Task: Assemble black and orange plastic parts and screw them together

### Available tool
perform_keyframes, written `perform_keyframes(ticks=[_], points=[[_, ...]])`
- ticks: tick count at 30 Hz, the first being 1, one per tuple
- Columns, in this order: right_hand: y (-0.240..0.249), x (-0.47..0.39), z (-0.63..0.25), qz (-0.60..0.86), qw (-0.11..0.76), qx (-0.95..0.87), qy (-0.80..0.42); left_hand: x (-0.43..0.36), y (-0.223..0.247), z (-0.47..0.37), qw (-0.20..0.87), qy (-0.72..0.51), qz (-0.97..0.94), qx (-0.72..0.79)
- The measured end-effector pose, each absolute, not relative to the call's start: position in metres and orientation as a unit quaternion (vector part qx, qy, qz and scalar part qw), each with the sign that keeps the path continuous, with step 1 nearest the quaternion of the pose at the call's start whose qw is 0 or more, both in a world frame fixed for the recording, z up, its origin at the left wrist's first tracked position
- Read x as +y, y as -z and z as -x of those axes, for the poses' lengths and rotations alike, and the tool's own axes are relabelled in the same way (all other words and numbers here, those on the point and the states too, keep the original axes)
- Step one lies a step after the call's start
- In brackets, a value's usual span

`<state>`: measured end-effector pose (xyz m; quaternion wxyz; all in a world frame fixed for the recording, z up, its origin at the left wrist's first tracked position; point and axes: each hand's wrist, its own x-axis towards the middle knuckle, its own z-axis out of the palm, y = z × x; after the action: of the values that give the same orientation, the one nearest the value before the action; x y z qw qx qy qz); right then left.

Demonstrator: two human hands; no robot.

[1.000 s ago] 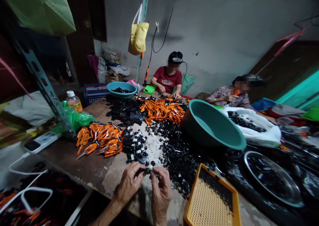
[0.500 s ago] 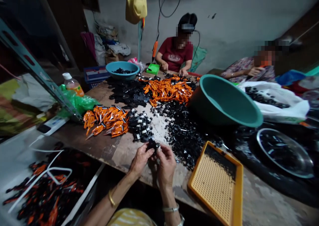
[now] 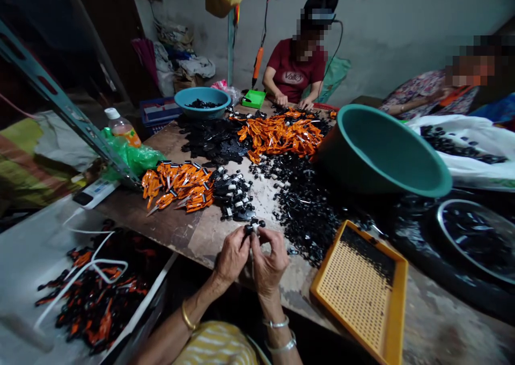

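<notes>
A small black-and-white part with round black ends [image 3: 255, 226] is pinched between my two hands above the near edge of the table. My left hand [image 3: 233, 253] grips its left side with closed fingers. On the right side, the thumb and forefinger of my right hand [image 3: 269, 258] press on it. Just beyond my hands lies a group of similar black-and-white parts [image 3: 233, 190]. Left of them is a pile of orange pieces [image 3: 181, 185]. Many small loose black parts [image 3: 303, 214] spread to the right of my hands.
A yellow perforated tray [image 3: 358, 284] lies at right, with a big green basin [image 3: 394, 150] behind it. A blue bowl [image 3: 202, 97] sits at the far left of the table. Lower left, a bin holds black-and-orange pieces [image 3: 96, 295]. Two people sit across the table.
My hands have turned the held part, so its white middle now shows toward me. The view has shifted slightly, and the person at right has moved a hand holding something orange.
</notes>
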<state>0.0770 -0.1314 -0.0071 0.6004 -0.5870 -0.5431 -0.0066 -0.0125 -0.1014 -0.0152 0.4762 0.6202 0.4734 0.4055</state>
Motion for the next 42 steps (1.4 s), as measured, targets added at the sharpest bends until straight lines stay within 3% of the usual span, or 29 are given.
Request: perform_keyframes(ticks=[6,16,19,23,30,36,38,42], points=[[0.008,-0.132,-0.079,0.597,0.605,-0.527,0.004,-0.105,0.009,0.011,0.426,-0.389,-0.670,0.467],[0.006,-0.134,-0.089,0.601,0.609,-0.516,-0.037,-0.106,0.009,0.016,0.480,-0.363,-0.660,0.449],[0.006,-0.136,-0.101,0.594,0.591,-0.532,-0.120,-0.107,0.006,0.023,0.519,-0.329,-0.667,0.422],[0.018,-0.145,-0.109,0.576,0.572,-0.537,-0.232,-0.107,0.005,0.029,0.494,-0.301,-0.722,0.380],[0.038,-0.159,-0.100,0.612,0.586,-0.489,-0.207,-0.103,0.015,0.030,0.461,-0.255,-0.768,0.364],[0.042,-0.149,-0.107,0.615,0.569,-0.484,-0.253,-0.097,0.026,0.030,0.577,-0.225,-0.684,0.386],[0.044,-0.145,-0.111,0.603,0.577,-0.484,-0.264,-0.090,0.022,0.029,0.542,-0.231,-0.687,0.425],[0.051,-0.147,-0.117,0.610,0.583,-0.458,-0.278,-0.063,0.001,0.016,0.298,-0.175,-0.793,0.502]])
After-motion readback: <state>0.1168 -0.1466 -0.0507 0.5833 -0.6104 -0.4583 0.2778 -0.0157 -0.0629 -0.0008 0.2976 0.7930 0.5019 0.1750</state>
